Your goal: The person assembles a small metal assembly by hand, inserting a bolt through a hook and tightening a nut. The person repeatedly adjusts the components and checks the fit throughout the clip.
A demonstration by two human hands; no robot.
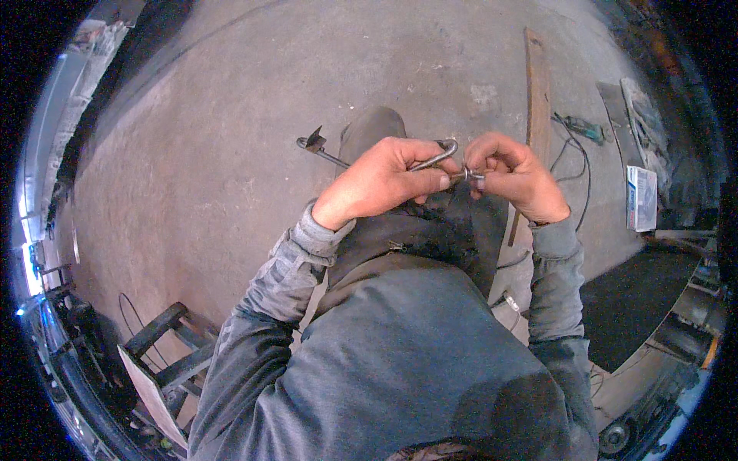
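Observation:
My left hand is closed around a thin metal rod whose bent, hook-like end curves out past the fingers. The rod's other end sticks out to the left of the hand and carries a small dark angular piece of metal. Close by on the right, my right hand pinches a small shiny metal piece, which looks like a threaded bolt or fitting. That piece reaches to the left thumb tip, so the two hands almost meet above my lap. The fingers hide part of both items.
A long wooden board lies on the concrete floor to the right. Beyond it are a green power tool with a black cord, a white-and-blue box and a dark mat. A dark frame stands at lower left.

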